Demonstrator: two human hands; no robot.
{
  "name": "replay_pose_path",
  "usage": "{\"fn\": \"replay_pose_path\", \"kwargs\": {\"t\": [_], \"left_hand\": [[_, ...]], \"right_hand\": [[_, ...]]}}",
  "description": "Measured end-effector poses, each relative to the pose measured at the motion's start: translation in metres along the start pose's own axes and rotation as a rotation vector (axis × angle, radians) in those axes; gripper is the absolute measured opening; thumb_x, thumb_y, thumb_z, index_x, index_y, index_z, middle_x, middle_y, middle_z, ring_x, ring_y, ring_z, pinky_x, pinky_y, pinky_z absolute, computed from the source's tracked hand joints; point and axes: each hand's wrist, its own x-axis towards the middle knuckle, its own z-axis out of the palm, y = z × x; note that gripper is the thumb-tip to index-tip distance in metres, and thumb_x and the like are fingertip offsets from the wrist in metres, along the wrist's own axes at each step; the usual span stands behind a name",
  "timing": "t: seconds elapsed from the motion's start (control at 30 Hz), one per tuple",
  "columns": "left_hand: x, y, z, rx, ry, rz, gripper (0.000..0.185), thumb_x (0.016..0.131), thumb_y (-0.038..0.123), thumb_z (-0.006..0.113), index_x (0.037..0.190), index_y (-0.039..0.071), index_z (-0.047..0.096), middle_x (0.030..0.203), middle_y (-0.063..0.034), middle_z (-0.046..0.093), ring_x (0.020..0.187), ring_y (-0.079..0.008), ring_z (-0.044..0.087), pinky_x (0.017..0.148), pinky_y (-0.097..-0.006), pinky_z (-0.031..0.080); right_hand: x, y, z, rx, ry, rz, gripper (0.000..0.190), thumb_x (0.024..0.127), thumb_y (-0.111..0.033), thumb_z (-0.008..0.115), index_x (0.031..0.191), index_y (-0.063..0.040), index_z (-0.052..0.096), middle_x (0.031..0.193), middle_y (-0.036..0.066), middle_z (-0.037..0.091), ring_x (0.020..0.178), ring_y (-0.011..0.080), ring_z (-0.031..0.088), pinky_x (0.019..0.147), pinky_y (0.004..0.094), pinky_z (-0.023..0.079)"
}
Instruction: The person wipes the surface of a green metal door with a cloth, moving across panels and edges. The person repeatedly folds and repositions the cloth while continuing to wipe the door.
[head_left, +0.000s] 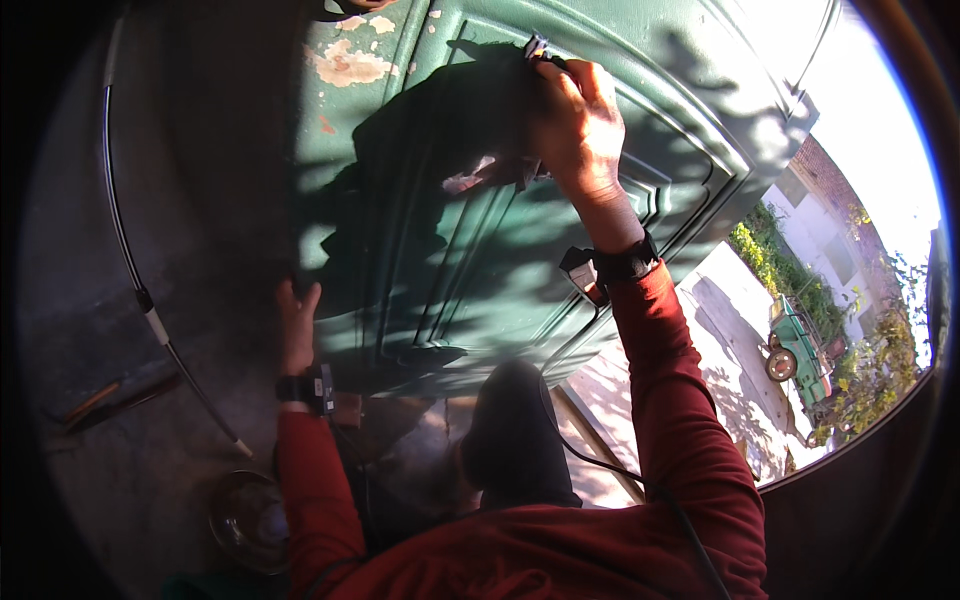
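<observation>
A green panelled door (480, 277) with raised mouldings fills the middle of the view. Its paint is flaked off in a pale patch (349, 64) at the upper left. My right hand (581, 124) is raised against the upper panel, its fingers closed round a small dark tool (538, 49) with a light tip; its kind cannot be told. At the door's left edge, my left hand (298, 322) rests with thumb and fingers apart, partly in shadow. A dark shadow covers much of the panel. Both wrists wear black straps with small devices.
A thin pole (124, 217) leans along the dark wall at left. A round, shiny bowl or dish (244, 517) lies low at left. Cables hang from both wrists. Outside at right are sunlit paving (712, 330), plants and a green vehicle (799, 360).
</observation>
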Motion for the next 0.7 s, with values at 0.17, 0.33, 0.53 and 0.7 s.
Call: {"fn": "replay_pose_path", "kwargs": {"t": [0.17,0.33,0.53,0.7], "left_hand": [[0.0,0.002,0.001,0.005,0.009,-0.016,0.077,0.091,0.033,0.072,0.148,0.0,0.033,0.146,-0.0143,0.038,0.136,-0.0251,0.037,0.113,-0.0388,0.03],[0.004,-0.004,-0.001,0.043,0.023,-0.008,0.075,0.09,0.033,0.073,0.146,0.0,0.037,0.146,-0.0144,0.038,0.136,-0.0247,0.038,0.112,-0.0383,0.031],[0.004,-0.007,-0.001,-0.068,-0.002,-0.021,0.072,0.09,0.032,0.074,0.144,-0.001,0.038,0.14,-0.0136,0.042,0.131,-0.0241,0.041,0.11,-0.0375,0.032],[-0.001,-0.001,-0.001,-0.023,-0.028,0.007,0.068,0.093,0.032,0.069,0.145,0.001,0.038,0.147,-0.0112,0.039,0.138,-0.0225,0.034,0.115,-0.0357,0.025]], "right_hand": [[-0.027,-0.029,0.019,0.119,-0.047,-0.132,0.046,0.066,-0.008,0.07,0.111,-0.004,0.064,0.103,0.013,0.057,0.092,0.0327,0.057,0.075,0.0419,0.052],[-0.091,-0.076,0.031,0.089,-0.588,-0.347,0.023,0.076,-0.014,0.064,0.098,-0.007,0.066,0.095,0.007,0.053,0.09,0.025,0.057,0.071,0.0367,0.051],[-0.047,-0.022,0.006,0.075,-0.292,-0.112,0.05,0.063,-0.011,0.075,0.112,-0.005,0.064,0.108,0.012,0.057,0.1,0.0341,0.058,0.08,0.0419,0.053],[-0.055,-0.04,0.01,0.035,-0.292,-0.157,0.049,0.061,-0.01,0.072,0.108,-0.004,0.063,0.105,0.013,0.054,0.095,0.0328,0.057,0.074,0.041,0.052]]}}
